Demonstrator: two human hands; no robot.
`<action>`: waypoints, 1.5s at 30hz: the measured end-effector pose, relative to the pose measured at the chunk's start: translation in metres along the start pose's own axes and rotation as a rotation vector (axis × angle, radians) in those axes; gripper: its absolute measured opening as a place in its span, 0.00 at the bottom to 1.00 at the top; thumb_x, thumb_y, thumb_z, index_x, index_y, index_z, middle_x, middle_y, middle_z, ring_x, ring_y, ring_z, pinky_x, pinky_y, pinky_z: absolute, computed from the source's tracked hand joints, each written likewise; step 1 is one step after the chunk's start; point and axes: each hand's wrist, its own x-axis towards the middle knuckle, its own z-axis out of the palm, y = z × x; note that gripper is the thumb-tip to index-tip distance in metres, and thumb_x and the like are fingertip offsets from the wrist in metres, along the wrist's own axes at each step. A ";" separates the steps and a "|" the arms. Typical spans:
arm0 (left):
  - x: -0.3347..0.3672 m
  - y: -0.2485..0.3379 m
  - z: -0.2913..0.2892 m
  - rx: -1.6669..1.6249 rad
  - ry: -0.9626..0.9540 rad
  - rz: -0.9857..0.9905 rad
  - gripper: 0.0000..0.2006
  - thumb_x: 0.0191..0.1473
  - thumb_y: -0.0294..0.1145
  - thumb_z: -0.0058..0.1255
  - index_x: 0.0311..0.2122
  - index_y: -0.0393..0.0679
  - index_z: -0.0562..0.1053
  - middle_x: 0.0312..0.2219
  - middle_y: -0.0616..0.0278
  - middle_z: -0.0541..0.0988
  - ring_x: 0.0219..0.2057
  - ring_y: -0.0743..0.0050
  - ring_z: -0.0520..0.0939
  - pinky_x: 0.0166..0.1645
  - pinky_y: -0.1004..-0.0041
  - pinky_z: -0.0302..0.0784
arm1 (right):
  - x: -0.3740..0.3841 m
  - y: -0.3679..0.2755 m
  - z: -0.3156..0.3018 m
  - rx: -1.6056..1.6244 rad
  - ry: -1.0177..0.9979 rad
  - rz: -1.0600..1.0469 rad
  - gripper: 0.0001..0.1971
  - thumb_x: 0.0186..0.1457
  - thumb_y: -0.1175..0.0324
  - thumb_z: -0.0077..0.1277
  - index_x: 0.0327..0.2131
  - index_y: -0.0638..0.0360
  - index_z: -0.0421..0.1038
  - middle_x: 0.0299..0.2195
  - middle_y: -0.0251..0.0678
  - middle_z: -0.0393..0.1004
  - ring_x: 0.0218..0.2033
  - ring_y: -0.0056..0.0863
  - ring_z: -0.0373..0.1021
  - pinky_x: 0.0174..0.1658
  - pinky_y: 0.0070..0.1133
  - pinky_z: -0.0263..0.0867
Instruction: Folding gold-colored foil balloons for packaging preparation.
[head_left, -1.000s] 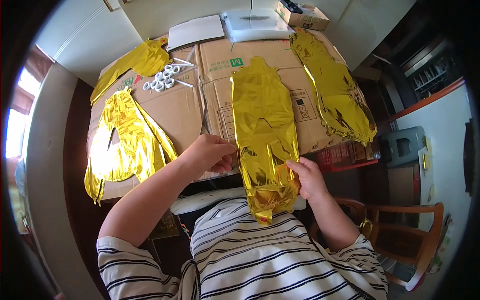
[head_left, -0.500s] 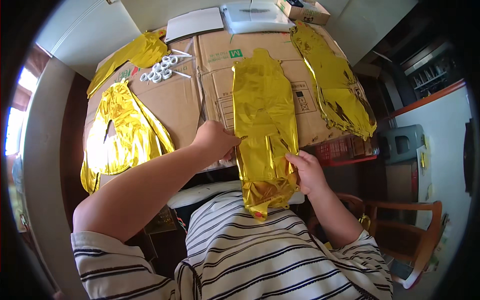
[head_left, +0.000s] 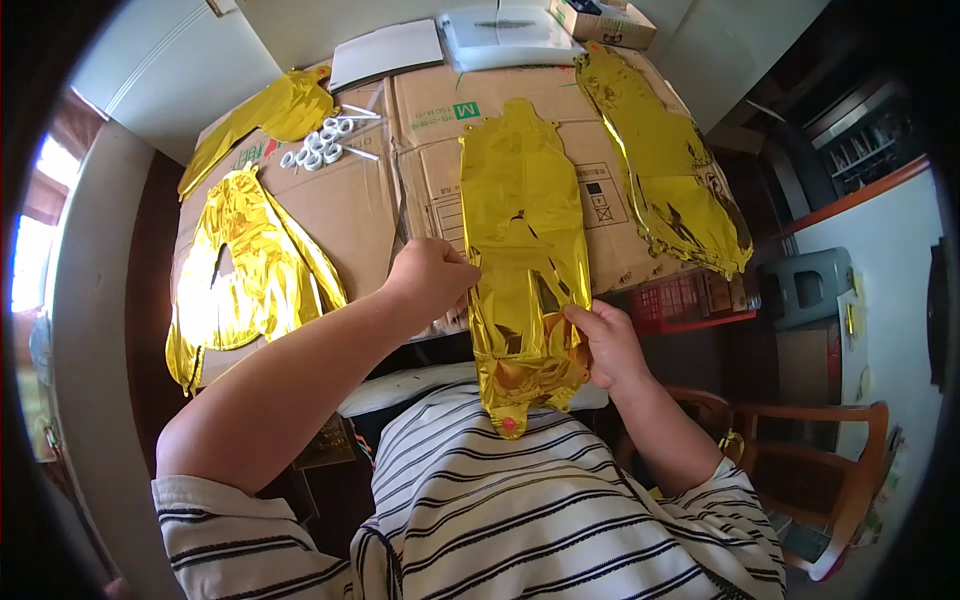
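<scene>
A flat gold foil balloon [head_left: 520,200] lies lengthwise on the cardboard, its near end hanging over the front edge toward my striped shirt. My left hand [head_left: 432,277] is closed on its left edge, fingers curled in a pinch. On the opposite edge, slightly nearer me, my right hand [head_left: 606,342] grips the foil between thumb and fingers. A red spot [head_left: 510,424] marks the tab at the near end. The foil is creased between the two hands.
Other gold foil pieces lie at left [head_left: 245,265], far left [head_left: 265,115] and right [head_left: 665,165]. White ribbon rolls [head_left: 318,145] and white straws [head_left: 360,111] sit on the cardboard [head_left: 350,215]. A wooden chair [head_left: 810,470] and grey stool [head_left: 808,285] stand at right.
The balloon's near end has shifted slightly left and up, and its lower part looks more creased. Both hands keep hold of its edges, with the right hand moved a little left.
</scene>
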 end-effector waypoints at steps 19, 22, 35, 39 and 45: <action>0.007 -0.011 -0.009 -0.265 -0.119 -0.119 0.11 0.57 0.26 0.57 0.44 0.33 0.77 0.29 0.57 0.83 0.22 0.78 0.81 0.22 0.81 0.71 | -0.001 -0.003 0.000 -0.032 -0.016 -0.007 0.08 0.64 0.70 0.52 0.39 0.66 0.75 0.29 0.31 0.77 0.25 0.16 0.73 0.27 0.17 0.71; 0.005 -0.011 -0.008 -0.324 -0.103 -0.116 0.10 0.56 0.26 0.58 0.42 0.34 0.77 0.29 0.58 0.83 0.22 0.77 0.81 0.23 0.82 0.71 | 0.002 0.001 -0.002 -0.040 -0.016 -0.025 0.08 0.63 0.69 0.53 0.39 0.67 0.75 0.29 0.31 0.77 0.24 0.16 0.72 0.27 0.17 0.71; -0.004 -0.011 -0.003 -0.374 0.004 -0.053 0.14 0.54 0.25 0.62 0.45 0.33 0.73 0.30 0.57 0.83 0.24 0.74 0.84 0.25 0.80 0.74 | 0.002 0.002 0.002 -0.051 0.017 -0.050 0.07 0.62 0.70 0.54 0.37 0.66 0.76 0.27 0.30 0.76 0.23 0.14 0.71 0.24 0.15 0.69; -0.004 -0.011 -0.006 -0.110 0.018 0.088 0.19 0.54 0.25 0.61 0.49 0.30 0.70 0.28 0.55 0.83 0.23 0.73 0.84 0.27 0.77 0.76 | 0.004 0.005 -0.002 -0.081 0.028 -0.046 0.07 0.62 0.70 0.55 0.36 0.65 0.76 0.26 0.29 0.76 0.22 0.13 0.70 0.23 0.15 0.67; -0.010 -0.002 -0.013 0.174 0.052 0.240 0.25 0.51 0.28 0.63 0.53 0.32 0.68 0.26 0.54 0.83 0.25 0.72 0.84 0.31 0.72 0.78 | 0.004 0.005 0.001 -0.080 0.038 -0.068 0.07 0.62 0.69 0.55 0.34 0.64 0.76 0.25 0.27 0.75 0.22 0.10 0.67 0.24 0.14 0.63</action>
